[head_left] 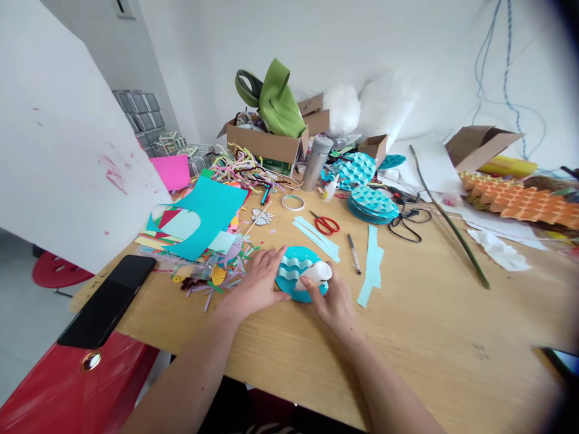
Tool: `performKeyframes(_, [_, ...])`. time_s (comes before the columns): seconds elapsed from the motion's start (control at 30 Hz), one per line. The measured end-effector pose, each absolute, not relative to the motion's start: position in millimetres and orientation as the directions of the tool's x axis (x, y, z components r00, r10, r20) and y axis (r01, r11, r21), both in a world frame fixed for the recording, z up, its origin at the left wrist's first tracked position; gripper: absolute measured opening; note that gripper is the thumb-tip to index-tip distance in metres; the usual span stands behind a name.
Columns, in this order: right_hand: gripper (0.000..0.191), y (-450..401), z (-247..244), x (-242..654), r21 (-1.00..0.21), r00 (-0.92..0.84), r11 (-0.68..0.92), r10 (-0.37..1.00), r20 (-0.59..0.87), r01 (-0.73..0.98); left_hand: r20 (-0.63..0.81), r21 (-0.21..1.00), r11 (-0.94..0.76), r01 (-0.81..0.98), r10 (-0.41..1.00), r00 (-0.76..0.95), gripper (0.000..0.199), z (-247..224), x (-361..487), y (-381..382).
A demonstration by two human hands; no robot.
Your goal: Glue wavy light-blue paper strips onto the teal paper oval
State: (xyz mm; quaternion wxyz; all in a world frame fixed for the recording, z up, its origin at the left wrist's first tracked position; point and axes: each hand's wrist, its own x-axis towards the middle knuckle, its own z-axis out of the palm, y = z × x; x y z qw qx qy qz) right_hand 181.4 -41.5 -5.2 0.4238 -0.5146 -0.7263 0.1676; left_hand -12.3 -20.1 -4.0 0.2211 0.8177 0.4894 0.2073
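My right hand (335,306) is closed around a white glue bottle (319,272), which is tilted over a round blue paper disc (300,255) on the table. Wavy light-blue strips (292,267) cross the disc. The bottle's tip is hidden by my fingers. At the disc's left edge rests my left hand (257,282), fingers stretched out and thumb apart, touching the rim. Beyond the disc lie cut pale-blue paper strips (316,237), red-handled scissors (326,225) and a pen (354,253). More pale-blue strips (371,265) are to the right.
A stack of blue wavy discs (371,205) stands farther back, near a grey flask (317,163) and a roll of tape (293,202). Paper scraps and blue sheets (212,205) cover the left side. A phone (107,301) lies at the left edge; a long stick (452,223) lies right.
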Motion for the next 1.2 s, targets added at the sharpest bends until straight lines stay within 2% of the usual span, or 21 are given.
performKeyframes(0.27, [0.023,-40.9,-4.8,180.7,-0.684,-0.115,0.408,0.894,0.433,0.605,0.119,0.573,-0.421,0.703,0.892,0.437,0.099,-4.6,-11.0,-20.8])
performKeyframes(1.2, [0.023,-40.0,-5.3,181.2,-0.661,-0.115,0.431,0.877,0.466,0.614,0.106,0.493,-0.420,0.762,0.898,0.427,0.099,-9.2,-8.5,-20.4])
